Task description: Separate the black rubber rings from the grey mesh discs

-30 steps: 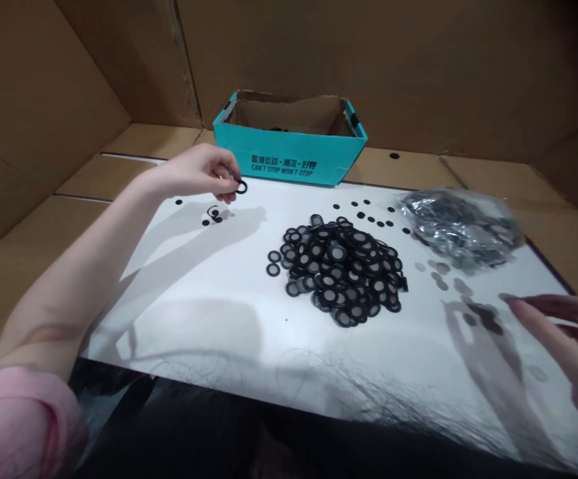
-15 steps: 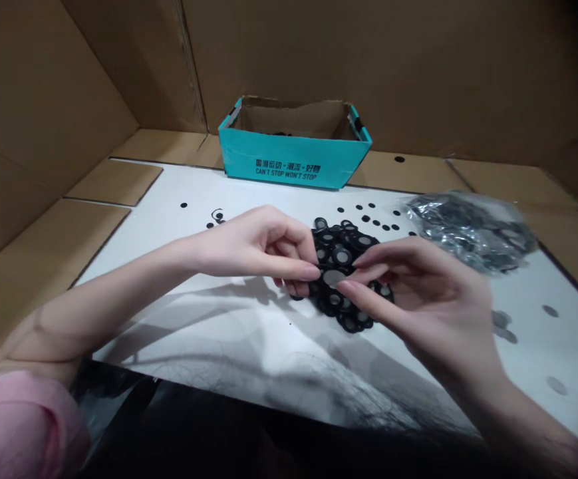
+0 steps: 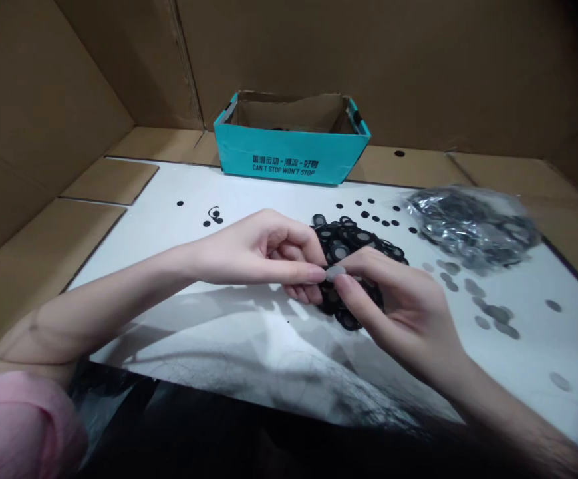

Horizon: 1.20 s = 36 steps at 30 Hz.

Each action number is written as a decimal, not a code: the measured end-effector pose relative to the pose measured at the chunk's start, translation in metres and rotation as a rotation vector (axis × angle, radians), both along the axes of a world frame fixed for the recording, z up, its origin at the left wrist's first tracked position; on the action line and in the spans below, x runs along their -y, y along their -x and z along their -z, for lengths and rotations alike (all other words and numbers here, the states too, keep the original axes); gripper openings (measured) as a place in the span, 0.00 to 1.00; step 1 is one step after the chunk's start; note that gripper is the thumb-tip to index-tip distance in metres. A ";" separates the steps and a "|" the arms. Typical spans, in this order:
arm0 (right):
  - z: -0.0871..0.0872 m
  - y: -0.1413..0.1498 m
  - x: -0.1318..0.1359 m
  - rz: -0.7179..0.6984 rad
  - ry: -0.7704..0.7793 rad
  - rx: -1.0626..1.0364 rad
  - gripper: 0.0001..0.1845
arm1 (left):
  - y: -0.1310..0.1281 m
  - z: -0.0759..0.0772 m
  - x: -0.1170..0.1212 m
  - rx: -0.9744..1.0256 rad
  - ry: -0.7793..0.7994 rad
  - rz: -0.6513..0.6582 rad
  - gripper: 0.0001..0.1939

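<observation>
Two bare hands meet over a dark pile, pinching one small grey disc.

At far left, a pink sleeve point(image 3: 19, 422) leads to a bare forearm crossing a white surface point(image 3: 249, 189). Beyond the forearm lie small black dots point(image 3: 206, 223) and a thin curved black piece point(image 3: 212, 211). The left hand point(image 3: 273, 256) has its fingers curled, thumb and forefinger closed at the left edge of the grey disc point(image 3: 336, 272). Behind the hands, at the back, stands an open turquoise box point(image 3: 289, 152) with dark contents. Under and behind the fingertips is a pile of black rings with grey centres point(image 3: 338, 234), partly hidden. The right hand point(image 3: 408, 293) pinches the disc's right side between thumb and forefinger. Farther right are scattered black dots point(image 3: 376, 219), loose grey discs point(image 3: 497, 313) and a clear plastic bag point(image 3: 473, 223) of dark pieces.
</observation>
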State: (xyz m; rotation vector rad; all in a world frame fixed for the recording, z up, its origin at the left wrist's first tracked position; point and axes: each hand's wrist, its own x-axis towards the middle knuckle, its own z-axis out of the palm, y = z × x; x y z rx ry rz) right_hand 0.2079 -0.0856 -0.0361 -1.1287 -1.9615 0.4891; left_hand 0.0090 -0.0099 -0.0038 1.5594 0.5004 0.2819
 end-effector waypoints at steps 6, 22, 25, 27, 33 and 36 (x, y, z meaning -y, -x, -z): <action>0.005 0.000 -0.002 -0.096 -0.046 0.020 0.07 | -0.006 0.005 0.007 -0.003 -0.125 -0.064 0.07; 0.012 0.001 0.001 -0.181 -0.039 -0.113 0.11 | -0.003 0.002 0.005 -0.042 0.033 0.071 0.08; 0.012 0.000 0.001 -0.176 -0.049 -0.100 0.11 | -0.004 0.003 0.005 -0.034 0.044 0.059 0.08; 0.012 0.000 0.001 -0.172 -0.055 -0.094 0.11 | -0.005 0.003 0.006 -0.036 0.036 0.053 0.09; 0.013 0.002 0.002 -0.168 -0.069 -0.093 0.11 | -0.003 0.001 0.006 -0.055 -0.012 0.055 0.09; 0.013 0.003 0.002 -0.158 -0.069 -0.087 0.11 | -0.002 0.001 0.005 -0.057 -0.021 0.073 0.09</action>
